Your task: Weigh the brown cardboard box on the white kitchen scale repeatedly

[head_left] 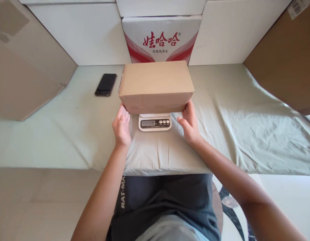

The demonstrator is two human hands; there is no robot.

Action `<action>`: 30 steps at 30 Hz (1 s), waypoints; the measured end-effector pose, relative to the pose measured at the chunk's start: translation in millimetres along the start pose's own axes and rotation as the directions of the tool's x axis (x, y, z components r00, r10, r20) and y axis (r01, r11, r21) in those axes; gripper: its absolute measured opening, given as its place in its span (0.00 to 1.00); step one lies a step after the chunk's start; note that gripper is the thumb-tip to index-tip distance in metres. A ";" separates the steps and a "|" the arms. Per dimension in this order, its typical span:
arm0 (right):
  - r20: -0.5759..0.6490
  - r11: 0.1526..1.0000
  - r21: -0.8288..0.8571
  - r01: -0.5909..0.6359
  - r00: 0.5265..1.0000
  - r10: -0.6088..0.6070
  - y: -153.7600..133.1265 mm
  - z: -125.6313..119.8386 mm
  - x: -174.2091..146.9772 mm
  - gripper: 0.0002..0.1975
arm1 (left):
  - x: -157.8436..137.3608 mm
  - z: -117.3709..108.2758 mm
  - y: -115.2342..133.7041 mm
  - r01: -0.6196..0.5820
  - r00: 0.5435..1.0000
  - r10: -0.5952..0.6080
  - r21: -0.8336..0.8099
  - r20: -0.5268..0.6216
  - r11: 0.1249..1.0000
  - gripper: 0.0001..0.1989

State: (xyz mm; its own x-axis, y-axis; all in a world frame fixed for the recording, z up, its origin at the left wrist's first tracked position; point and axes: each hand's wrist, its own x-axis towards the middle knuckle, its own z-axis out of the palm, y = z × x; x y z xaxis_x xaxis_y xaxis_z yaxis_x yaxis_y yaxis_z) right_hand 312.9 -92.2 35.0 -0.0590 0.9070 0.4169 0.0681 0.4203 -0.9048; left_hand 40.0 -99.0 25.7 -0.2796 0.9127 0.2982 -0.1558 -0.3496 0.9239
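A closed brown cardboard box (pixel 156 78) is over a small white kitchen scale (pixel 155 123). The scale's front panel, with a grey display and several round buttons, sticks out below the box; its weighing plate is mostly hidden. Whether the box rests on the plate or hangs just above it, I cannot tell. At the lower left corner of the box, my left hand (pixel 122 126) grips it, fingertips tucked behind and under the edge. My right hand (pixel 189 123) holds the lower right corner the same way, its thumb sticking out toward the scale.
A black phone (pixel 106 84) lies on the pale green cloth (pixel 220 134) to the left. Behind stands a white carton with red lettering (pixel 161 40), between white panels. Large cardboard boxes flank the surface, one on the left (pixel 31 63) and one on the right (pixel 285 60).
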 end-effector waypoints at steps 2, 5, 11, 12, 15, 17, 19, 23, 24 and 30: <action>-0.006 1.000 0.004 -0.001 1.000 0.001 2.8 0.1 0.0 0.48 | -1.3 -1.1 -2.8 0.017 1.000 -0.018 -0.005 -0.026 1.000 0.40; -0.021 1.000 0.015 -0.016 1.000 0.017 6.7 0.4 -0.7 0.49 | -2.5 -1.6 -4.6 0.006 0.999 -0.006 -0.002 -0.035 1.000 0.37; -0.210 0.993 0.100 -0.055 0.975 0.075 15.8 -11.6 0.9 0.51 | 5.0 -10.9 -3.4 -0.026 0.990 0.027 0.007 -0.140 1.000 0.39; -0.233 0.993 0.104 -0.064 0.969 0.087 17.8 -15.3 2.3 0.50 | 7.1 -14.2 -4.6 -0.015 0.986 0.016 0.008 -0.166 1.000 0.39; -0.285 0.986 0.126 -0.108 0.948 0.141 24.5 -25.0 7.1 0.50 | 13.1 -24.8 -12.5 -0.015 0.984 0.018 0.020 -0.174 1.000 0.38; -0.314 0.979 0.162 -0.127 0.933 0.173 29.4 -28.3 9.5 0.49 | 16.2 -31.0 -19.7 -0.039 0.989 0.044 0.037 -0.142 0.999 0.38; -0.326 0.976 0.172 -0.133 0.928 0.184 33.8 -29.1 10.6 0.47 | 18.5 -35.3 -26.1 -0.063 0.992 0.069 0.059 -0.108 0.996 0.37; -0.345 0.981 0.145 -0.133 0.922 0.176 34.9 -27.4 11.2 0.43 | 21.9 -35.0 -31.4 -0.072 0.993 0.083 0.125 -0.086 0.989 0.38; -0.358 0.978 0.162 -0.133 0.916 0.184 32.9 -27.1 11.6 0.41 | 22.5 -33.2 -31.3 -0.067 0.992 0.080 0.129 -0.101 0.989 0.39; -0.420 0.933 0.321 -0.161 0.859 0.293 16.4 -29.0 16.2 0.31 | 25.0 -24.3 -31.1 -0.055 0.981 0.060 0.033 -0.184 0.998 0.35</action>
State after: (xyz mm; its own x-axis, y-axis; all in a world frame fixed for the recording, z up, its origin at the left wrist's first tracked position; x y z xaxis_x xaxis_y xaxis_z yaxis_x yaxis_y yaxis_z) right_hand 342.0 -69.9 29.4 0.3875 0.9128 0.1293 -0.2465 0.2377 -0.9395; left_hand 14.9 -70.5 -1.4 -0.4577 0.8354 0.3042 -0.1088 -0.3921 0.9135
